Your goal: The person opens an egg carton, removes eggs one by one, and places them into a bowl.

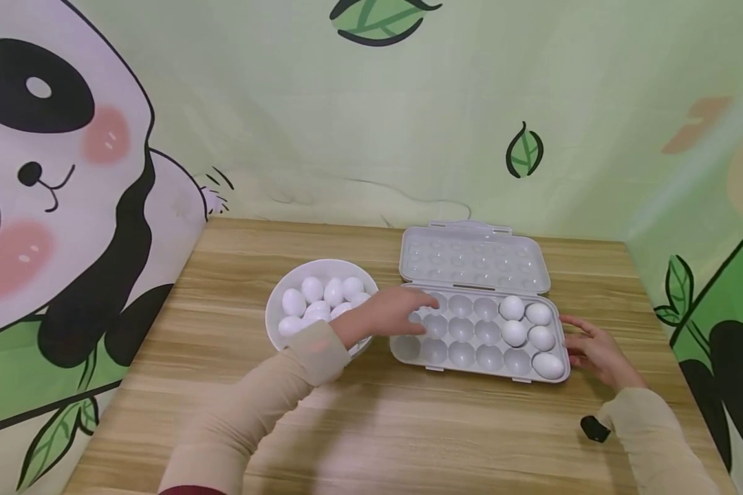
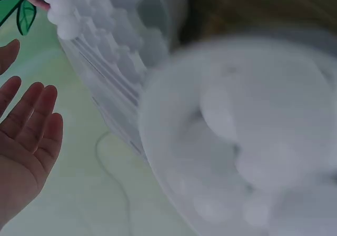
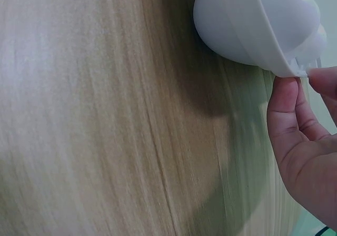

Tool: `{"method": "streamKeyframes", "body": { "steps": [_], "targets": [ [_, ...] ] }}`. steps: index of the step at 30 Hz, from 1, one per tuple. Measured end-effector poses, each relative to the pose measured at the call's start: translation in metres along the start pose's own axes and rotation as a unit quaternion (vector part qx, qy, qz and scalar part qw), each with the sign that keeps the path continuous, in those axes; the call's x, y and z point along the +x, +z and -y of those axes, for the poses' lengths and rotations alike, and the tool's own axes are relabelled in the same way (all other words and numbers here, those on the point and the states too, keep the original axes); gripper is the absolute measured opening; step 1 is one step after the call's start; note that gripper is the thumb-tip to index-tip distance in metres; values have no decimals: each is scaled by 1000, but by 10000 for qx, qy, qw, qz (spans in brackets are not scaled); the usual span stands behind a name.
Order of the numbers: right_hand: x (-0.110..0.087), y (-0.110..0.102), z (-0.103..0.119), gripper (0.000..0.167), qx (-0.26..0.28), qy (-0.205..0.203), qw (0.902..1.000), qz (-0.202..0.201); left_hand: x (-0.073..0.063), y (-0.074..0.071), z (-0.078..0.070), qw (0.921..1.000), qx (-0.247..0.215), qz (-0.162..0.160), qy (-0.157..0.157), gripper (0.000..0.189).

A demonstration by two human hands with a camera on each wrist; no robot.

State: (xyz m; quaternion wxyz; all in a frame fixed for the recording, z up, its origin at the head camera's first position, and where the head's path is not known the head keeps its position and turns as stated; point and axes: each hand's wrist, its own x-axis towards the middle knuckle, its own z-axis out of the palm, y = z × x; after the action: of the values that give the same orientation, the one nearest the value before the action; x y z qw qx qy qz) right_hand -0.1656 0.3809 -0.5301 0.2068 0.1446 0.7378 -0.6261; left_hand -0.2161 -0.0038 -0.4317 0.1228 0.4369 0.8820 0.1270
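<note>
My left hand (image 1: pixel 395 311) hovers over the left end of a white plastic egg carton (image 1: pixel 461 331). In the left wrist view its fingers (image 2: pixel 32 121) are extended and nothing is in the palm. The right hand (image 1: pixel 603 357) pinches the carton's right rim between thumb and fingers (image 3: pixel 285 96). Several white eggs (image 1: pixel 514 333) sit in cups at the carton's right end; the cups to the left hold none. A white bowl (image 1: pixel 297 276) of white eggs (image 1: pixel 312 289) stands left of the carton, partly hidden by my left forearm.
Hinged back, the carton's lid (image 1: pixel 477 261) lies open toward the wall. A small black object (image 1: pixel 595 429) shows beside the right sleeve cuff. The wooden table (image 1: pixel 371 426) meets a wall covering (image 1: pixel 272 124) printed with a panda and leaves.
</note>
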Motion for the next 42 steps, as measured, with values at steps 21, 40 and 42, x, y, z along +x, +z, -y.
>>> {"method": "streamKeyframes", "body": {
  "steps": [21, 40, 42],
  "targets": [
    [0, -1, 0, 48, -120, 35, 9998, -131, 109, 87, -55, 9922, -989, -427, -634, 63],
    [3, -3, -2, 45, 59, -29, 9999, -159, 143, 121, -76, 9810, -306, -858, -1711, 55],
    [2, -3, -2, 45, 55, -35, 9998, -163, 144, 122, -77, 9798, -271, -917, -1756, 52]
  ]
}}
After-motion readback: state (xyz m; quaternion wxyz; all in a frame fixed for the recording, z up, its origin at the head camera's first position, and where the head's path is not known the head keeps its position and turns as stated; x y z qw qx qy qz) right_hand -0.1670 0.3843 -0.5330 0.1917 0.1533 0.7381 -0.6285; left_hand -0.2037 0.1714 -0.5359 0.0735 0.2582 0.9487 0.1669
